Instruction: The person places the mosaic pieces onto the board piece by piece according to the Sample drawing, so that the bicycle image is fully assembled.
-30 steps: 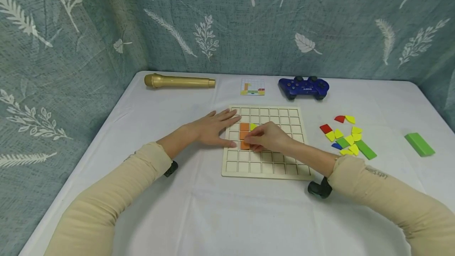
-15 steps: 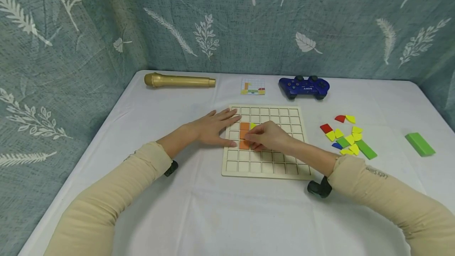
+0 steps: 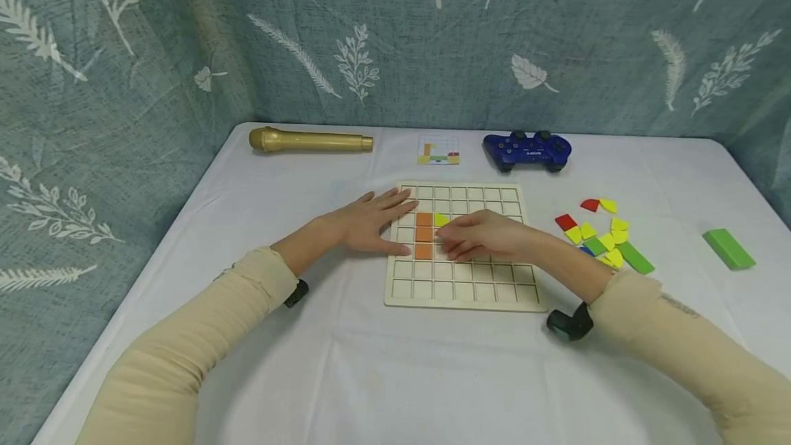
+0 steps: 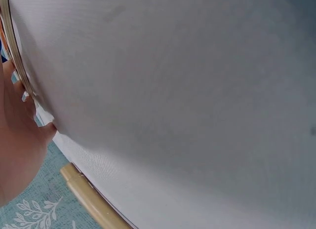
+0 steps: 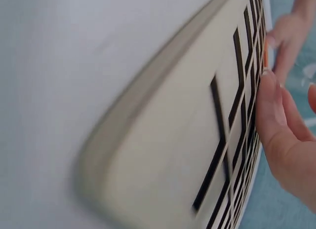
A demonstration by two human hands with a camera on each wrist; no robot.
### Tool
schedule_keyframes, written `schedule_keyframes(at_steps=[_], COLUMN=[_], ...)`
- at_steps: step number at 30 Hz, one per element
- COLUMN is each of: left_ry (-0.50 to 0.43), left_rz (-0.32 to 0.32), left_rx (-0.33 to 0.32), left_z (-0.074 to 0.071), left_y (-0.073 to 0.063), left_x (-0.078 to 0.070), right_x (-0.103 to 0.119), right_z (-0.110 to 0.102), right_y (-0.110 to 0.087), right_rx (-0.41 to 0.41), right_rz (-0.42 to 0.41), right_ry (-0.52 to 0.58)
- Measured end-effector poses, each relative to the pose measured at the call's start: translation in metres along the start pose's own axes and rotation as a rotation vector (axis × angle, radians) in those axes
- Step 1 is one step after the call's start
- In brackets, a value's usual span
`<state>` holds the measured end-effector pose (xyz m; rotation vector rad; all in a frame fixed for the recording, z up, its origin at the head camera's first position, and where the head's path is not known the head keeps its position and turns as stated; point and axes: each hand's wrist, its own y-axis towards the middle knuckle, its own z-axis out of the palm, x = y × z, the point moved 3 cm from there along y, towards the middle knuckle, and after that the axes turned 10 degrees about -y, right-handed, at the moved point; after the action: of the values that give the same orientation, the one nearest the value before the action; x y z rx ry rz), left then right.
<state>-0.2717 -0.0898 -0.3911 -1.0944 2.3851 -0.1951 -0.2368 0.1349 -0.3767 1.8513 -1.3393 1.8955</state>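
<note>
A pale wooden grid board (image 3: 404, 290) lies on the white cloth in the head view. Orange squares (image 3: 423, 233) fill a short column of its cells, with a yellow piece (image 3: 441, 220) beside the top one. My left hand (image 3: 373, 224) rests with spread fingers on the board's left edge, thumb near the lowest orange square. Over the middle of the board is my right hand (image 3: 485, 235), fingers loosely bent, nothing visible in them. Its fingertips are just right of the orange column. The right wrist view shows the right thumb (image 5: 269, 98) low at the grid.
Loose red, yellow, green and blue pieces (image 3: 608, 242) lie right of the board, and a green block (image 3: 729, 249) farther right. Along the back are a gold microphone (image 3: 312, 141), a small pattern card (image 3: 439, 150) and a blue game controller (image 3: 528, 151).
My right hand has drawn back to the right from the orange column, its fingers loosening, so the lowest orange square shows whole. My left hand has stayed in place.
</note>
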Motion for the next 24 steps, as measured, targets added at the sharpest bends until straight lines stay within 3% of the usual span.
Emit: schedule_keyframes(at_steps=[5, 12, 19, 24], left_ry=[0.002, 0.003, -0.005, -0.01], left_rz=[0.001, 0.004, 0.012, 0.014], left_rx=[0.001, 0.001, -0.001, -0.008], left_z=[0.0, -0.002, -0.002, -0.001], left_y=[-0.001, -0.001, -0.001, 0.0], left_x=[0.001, 0.0, -0.001, 0.0], right_x=[-0.011, -0.022, -0.037, -0.051], right_z=[-0.021, -0.061, -0.093, -0.109], right_y=[-0.014, -0.042, -0.069, -0.087], right_rx=[-0.01, -0.116, -0.224, -0.275], right_rz=[-0.02, -0.042, -0.016, 0.028], right_ry=[0.046, 0.133, 0.211, 0.177])
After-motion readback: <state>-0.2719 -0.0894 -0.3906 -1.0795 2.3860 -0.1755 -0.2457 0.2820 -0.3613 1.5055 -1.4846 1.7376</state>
